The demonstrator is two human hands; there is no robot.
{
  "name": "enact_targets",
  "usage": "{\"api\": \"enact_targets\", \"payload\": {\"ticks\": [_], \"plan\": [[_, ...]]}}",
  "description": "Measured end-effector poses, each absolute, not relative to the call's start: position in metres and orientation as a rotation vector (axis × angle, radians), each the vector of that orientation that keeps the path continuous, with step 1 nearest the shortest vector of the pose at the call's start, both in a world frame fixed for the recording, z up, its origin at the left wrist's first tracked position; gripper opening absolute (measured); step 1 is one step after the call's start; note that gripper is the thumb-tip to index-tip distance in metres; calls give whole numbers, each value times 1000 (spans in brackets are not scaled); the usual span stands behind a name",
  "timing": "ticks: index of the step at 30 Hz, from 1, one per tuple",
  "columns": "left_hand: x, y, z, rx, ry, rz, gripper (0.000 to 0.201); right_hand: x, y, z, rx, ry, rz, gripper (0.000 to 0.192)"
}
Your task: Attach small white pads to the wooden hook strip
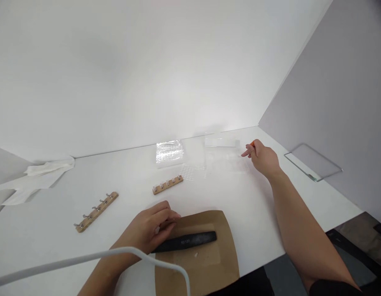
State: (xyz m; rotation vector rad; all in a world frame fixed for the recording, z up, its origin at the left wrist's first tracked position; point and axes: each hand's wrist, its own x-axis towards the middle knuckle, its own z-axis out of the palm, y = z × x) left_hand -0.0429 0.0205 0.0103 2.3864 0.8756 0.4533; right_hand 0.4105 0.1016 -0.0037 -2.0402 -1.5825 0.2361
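My left hand [155,224] is closed, fingers curled, at the upper left corner of a brown paper tray [230,250]. What its fingertips hold, if anything, is hidden. A black nail file [193,240] lies across the tray, its left end near my left thumb. My right hand [263,158] reaches to the back right, wrapped around a small orange tool [252,143] that is mostly covered by the fingers. Just left of those fingers, clear plastic sheets or bags [221,154] lie flat. Left of the tray sits a short wooden strip with small pegs [168,185].
A longer wooden strip with metal clips [96,211] lies at the left. Behind are a shiny clear packet [169,153] and a sheet of clear tabs [188,172]. White tissue [39,176] rests far left. A wire frame [314,162] stands right; a white cable [128,250] crosses in front.
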Motion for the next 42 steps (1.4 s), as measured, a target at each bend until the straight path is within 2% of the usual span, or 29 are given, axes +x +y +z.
{"api": "enact_targets", "payload": {"ticks": [7,12,16,23,27,31,36,42], "plan": [[-43,22,9,2394,875,458,21,404,108,-15,-2030,-1797,147,25],[-44,23,8,2413,874,444,23,403,107,-17,-2047,-1808,276,19],[-46,23,5,2422,887,435,22,404,106,-14,-2012,-1802,279,21],[-45,23,6,2462,884,471,22,393,101,-4,-1856,-1658,295,37],[-44,24,6,2459,938,517,21,390,101,-8,-1865,-1780,314,30],[-45,26,6,2469,952,578,19,390,102,-13,-1885,-1904,206,22],[-46,26,5,2489,929,580,17,387,101,-15,-1869,-1955,89,22],[-45,25,4,2484,925,610,18,384,99,-13,-1900,-1946,154,24]]}}
